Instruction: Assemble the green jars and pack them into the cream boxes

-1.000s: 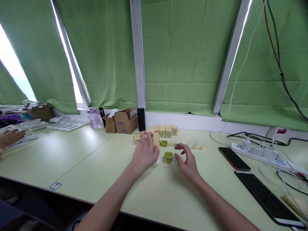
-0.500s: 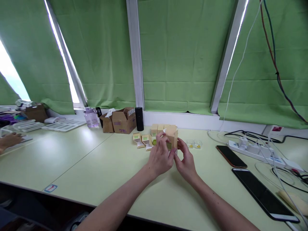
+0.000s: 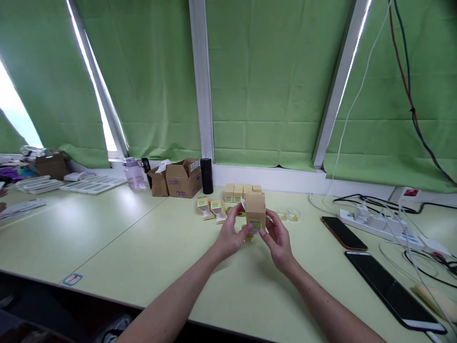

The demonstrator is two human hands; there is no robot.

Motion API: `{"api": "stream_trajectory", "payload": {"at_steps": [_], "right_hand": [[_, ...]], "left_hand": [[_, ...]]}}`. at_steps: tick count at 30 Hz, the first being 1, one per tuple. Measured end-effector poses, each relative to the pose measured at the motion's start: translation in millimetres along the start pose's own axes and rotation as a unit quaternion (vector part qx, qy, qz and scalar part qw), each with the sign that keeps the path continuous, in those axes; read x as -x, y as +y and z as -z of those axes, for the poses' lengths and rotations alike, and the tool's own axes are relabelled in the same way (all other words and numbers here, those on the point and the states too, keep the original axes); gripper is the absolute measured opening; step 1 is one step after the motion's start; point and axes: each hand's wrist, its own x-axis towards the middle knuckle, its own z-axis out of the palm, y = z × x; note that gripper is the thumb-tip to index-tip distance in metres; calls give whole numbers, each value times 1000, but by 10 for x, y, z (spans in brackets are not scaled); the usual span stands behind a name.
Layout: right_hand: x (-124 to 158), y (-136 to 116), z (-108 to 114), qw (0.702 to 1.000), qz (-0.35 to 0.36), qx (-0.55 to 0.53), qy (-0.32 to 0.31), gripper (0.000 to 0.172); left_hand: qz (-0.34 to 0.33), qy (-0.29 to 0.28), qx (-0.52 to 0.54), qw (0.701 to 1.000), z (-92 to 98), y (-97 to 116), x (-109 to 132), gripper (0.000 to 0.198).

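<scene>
Two hands are holding one small carton upright just above the surface, forward and right of the black cylinder. The left hand is grasping its left side in a fingertip grip, and the right hand is pinching its right side likewise. A white flap is standing up at the carton's top left corner. In my judgement, so light a hold is leaving the carton free to twist or slip, and a drop could be toppling the row of closed cartons just right of the cylinder. The carton and fingers are largely hiding a small green item beneath. Whether it is touching the carton, and whether the carton's underside is closed, cannot be told.
</scene>
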Motion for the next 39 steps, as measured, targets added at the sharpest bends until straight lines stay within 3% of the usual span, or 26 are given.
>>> {"api": "stream_trajectory", "payload": {"at_steps": [5,9,11,15,19,24,33,35,39], "right_hand": [[-7,-22,51,991,61,121,3,45],[-28,-4,86,976,110,185,22,50],[-36,28,97,973,114,199,36,52],[-39,76,117,969,102,219,45,50],[-40,72,136,964,93,244,44,47],[-49,82,146,962,108,247,47,48],[-57,111,162,958,138,246,45,48],[-59,115,167,959,137,244,43,48],[-66,107,166,965,124,228,36,47]], "left_hand": [[-35,42,-18,998,6,25,27,52],[-157,59,-89,982,18,44,23,43],[-215,87,-141,963,33,36,10,37],[-258,137,-221,931,78,-5,-5,22],[-282,127,-255,916,113,-56,13,16],[-287,104,-264,915,106,-104,31,20],[-264,127,-199,935,90,-53,22,44],[-224,125,-162,953,86,-55,19,51],[-67,120,-18,990,58,-83,5,63]]}}
